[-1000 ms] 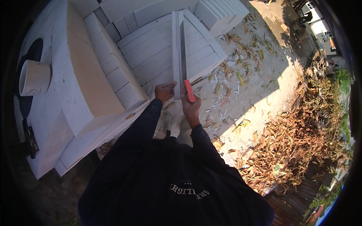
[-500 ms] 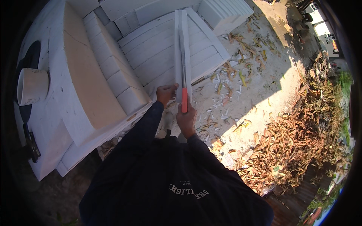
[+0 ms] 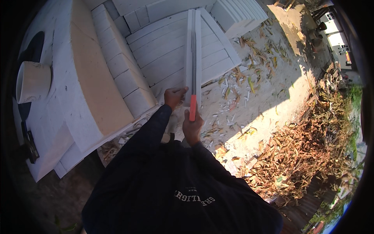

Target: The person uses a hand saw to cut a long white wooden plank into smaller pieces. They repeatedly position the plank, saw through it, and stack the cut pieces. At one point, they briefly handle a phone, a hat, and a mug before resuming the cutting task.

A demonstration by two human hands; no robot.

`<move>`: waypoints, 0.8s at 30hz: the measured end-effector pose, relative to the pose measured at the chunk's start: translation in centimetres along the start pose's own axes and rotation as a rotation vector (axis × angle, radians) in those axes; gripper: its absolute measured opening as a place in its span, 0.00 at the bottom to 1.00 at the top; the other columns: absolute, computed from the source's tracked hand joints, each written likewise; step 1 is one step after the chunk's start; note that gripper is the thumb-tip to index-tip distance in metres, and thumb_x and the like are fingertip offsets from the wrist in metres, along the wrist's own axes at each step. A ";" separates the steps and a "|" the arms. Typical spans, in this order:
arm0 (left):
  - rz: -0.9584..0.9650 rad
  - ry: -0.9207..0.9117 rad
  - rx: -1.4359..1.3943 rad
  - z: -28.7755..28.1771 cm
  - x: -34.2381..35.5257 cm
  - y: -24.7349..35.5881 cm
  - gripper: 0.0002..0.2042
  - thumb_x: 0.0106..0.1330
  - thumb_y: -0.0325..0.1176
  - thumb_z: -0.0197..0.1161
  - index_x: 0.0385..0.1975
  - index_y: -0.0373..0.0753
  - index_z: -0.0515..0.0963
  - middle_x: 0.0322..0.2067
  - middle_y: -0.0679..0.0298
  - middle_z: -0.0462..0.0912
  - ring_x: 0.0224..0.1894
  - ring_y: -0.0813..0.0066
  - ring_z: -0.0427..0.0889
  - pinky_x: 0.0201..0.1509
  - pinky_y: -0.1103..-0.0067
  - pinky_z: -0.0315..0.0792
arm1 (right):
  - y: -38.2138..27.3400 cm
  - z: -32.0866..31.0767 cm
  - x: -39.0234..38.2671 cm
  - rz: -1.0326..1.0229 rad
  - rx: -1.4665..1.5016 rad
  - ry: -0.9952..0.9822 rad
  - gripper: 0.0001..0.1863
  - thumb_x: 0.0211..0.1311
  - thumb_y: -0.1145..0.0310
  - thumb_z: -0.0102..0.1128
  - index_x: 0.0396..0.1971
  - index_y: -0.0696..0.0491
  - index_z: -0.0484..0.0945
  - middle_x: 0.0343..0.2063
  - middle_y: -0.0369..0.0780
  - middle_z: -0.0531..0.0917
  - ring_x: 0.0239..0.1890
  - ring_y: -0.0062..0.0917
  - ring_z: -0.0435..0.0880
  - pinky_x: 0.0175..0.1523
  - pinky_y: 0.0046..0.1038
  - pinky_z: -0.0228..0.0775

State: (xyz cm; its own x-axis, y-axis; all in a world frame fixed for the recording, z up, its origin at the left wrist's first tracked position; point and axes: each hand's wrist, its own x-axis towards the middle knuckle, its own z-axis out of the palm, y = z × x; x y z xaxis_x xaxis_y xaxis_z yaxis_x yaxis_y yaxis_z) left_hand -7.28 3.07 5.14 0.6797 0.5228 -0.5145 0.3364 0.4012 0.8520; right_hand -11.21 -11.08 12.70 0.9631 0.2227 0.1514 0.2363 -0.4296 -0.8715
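A long white bar (image 3: 188, 78) stretches away from me over the slatted white panel. Along its length lies a thin tool with a dark metal blade (image 3: 193, 58) and an orange-red handle (image 3: 193, 107). My right hand (image 3: 191, 128) is closed around the handle at the near end of the bar. At the bar's left edge, my left hand (image 3: 175, 97) is closed, with thumb and fingertips pinching the bar near its close end. The blade's exact kind is too fine to make out.
White blocks (image 3: 128, 82) are stacked in a row on the left, beside a higher white surface bearing a white cup (image 3: 34, 82). Behind stands a stack of white slabs (image 3: 241, 15). White scraps and leaves litter the ground; a brown leaf pile (image 3: 296, 152) spreads at right.
The red-handled tool has slid slightly toward me along the bar, with my right hand on it. My left hand stays at the bar's edge. The whole view has shifted a little.
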 end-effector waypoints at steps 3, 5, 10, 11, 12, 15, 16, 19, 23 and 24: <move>-0.029 0.012 0.007 0.1 -0.1 0.2 0.21 0.60 0.46 0.79 0.35 0.28 0.88 0.24 0.61 0.86 0.23 0.75 0.85 0.25 0.78 0.79 | 0.3 0.0 -0.1 0.132 0.141 0.041 0.19 0.65 0.72 0.65 0.55 0.62 0.81 0.26 0.49 0.84 0.27 0.26 0.82 0.37 0.33 0.74; -0.033 0.009 0.010 0.0 0.0 0.1 0.21 0.60 0.45 0.79 0.35 0.28 0.88 0.24 0.61 0.86 0.23 0.75 0.85 0.25 0.77 0.79 | 0.4 -0.6 0.0 0.135 0.127 -0.015 0.13 0.65 0.72 0.66 0.46 0.63 0.83 0.25 0.45 0.84 0.26 0.23 0.79 0.35 0.30 0.72; -0.023 0.005 0.027 -0.1 0.4 -0.3 0.21 0.60 0.44 0.79 0.36 0.28 0.89 0.25 0.61 0.86 0.23 0.75 0.85 0.26 0.77 0.80 | 2.5 -3.5 1.9 0.202 0.168 -0.122 0.11 0.62 0.70 0.66 0.25 0.62 0.81 0.18 0.37 0.81 0.20 0.18 0.76 0.28 0.27 0.67; -0.020 -0.002 0.008 -0.1 0.5 -0.5 0.21 0.60 0.44 0.79 0.36 0.28 0.89 0.26 0.61 0.86 0.23 0.75 0.85 0.27 0.77 0.80 | 2.5 -4.4 2.5 0.280 0.172 -0.147 0.11 0.61 0.69 0.66 0.23 0.61 0.80 0.16 0.36 0.80 0.19 0.17 0.76 0.26 0.27 0.66; -0.017 -0.009 -0.011 -0.1 0.5 -0.7 0.21 0.60 0.44 0.79 0.37 0.28 0.89 0.26 0.61 0.87 0.24 0.75 0.86 0.27 0.77 0.81 | 2.4 -5.0 3.0 0.358 0.176 -0.174 0.12 0.60 0.69 0.66 0.21 0.61 0.80 0.15 0.36 0.79 0.17 0.16 0.75 0.24 0.27 0.65; -0.027 -0.016 -0.013 0.0 0.7 -0.9 0.20 0.61 0.44 0.78 0.37 0.29 0.89 0.27 0.61 0.87 0.24 0.74 0.87 0.27 0.77 0.81 | 2.9 -5.5 3.1 0.397 0.244 -0.186 0.13 0.60 0.69 0.65 0.18 0.58 0.78 0.12 0.33 0.76 0.14 0.17 0.74 0.20 0.29 0.62; -0.028 -0.016 -0.003 0.0 0.7 -0.7 0.20 0.62 0.44 0.78 0.38 0.30 0.89 0.27 0.61 0.87 0.25 0.74 0.87 0.27 0.77 0.81 | 3.0 -5.8 3.2 0.419 0.268 -0.198 0.12 0.61 0.70 0.65 0.19 0.57 0.78 0.12 0.32 0.76 0.13 0.17 0.73 0.19 0.29 0.61; -0.011 -0.034 0.019 0.3 0.5 -0.3 0.20 0.62 0.44 0.78 0.38 0.30 0.89 0.27 0.62 0.87 0.25 0.75 0.87 0.27 0.78 0.80 | 5.2 -7.8 4.4 0.674 0.609 -0.317 0.09 0.65 0.73 0.63 0.24 0.54 0.76 0.13 0.29 0.72 0.12 0.16 0.69 0.19 0.28 0.58; -0.021 -0.055 -0.036 0.0 0.6 -0.5 0.19 0.62 0.45 0.78 0.39 0.31 0.89 0.27 0.63 0.87 0.24 0.77 0.86 0.26 0.79 0.79 | 6.8 -8.7 5.2 0.837 0.998 -0.342 0.09 0.63 0.73 0.67 0.24 0.55 0.78 0.14 0.33 0.76 0.14 0.18 0.73 0.20 0.26 0.61; -0.029 -0.048 -0.007 -0.1 0.6 -0.4 0.19 0.63 0.45 0.78 0.39 0.32 0.89 0.27 0.63 0.87 0.24 0.77 0.86 0.26 0.79 0.79 | 6.6 -8.7 5.1 0.786 0.887 -0.329 0.09 0.63 0.73 0.67 0.23 0.55 0.78 0.14 0.33 0.76 0.15 0.18 0.73 0.21 0.26 0.61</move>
State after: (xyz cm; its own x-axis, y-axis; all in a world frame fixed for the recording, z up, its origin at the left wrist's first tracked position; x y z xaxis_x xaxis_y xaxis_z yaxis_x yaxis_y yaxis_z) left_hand -7.07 3.25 4.50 0.7000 0.4744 -0.5338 0.3522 0.4209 0.8359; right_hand -3.65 -20.43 11.77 0.6950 0.4370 -0.5709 -0.6867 0.1681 -0.7072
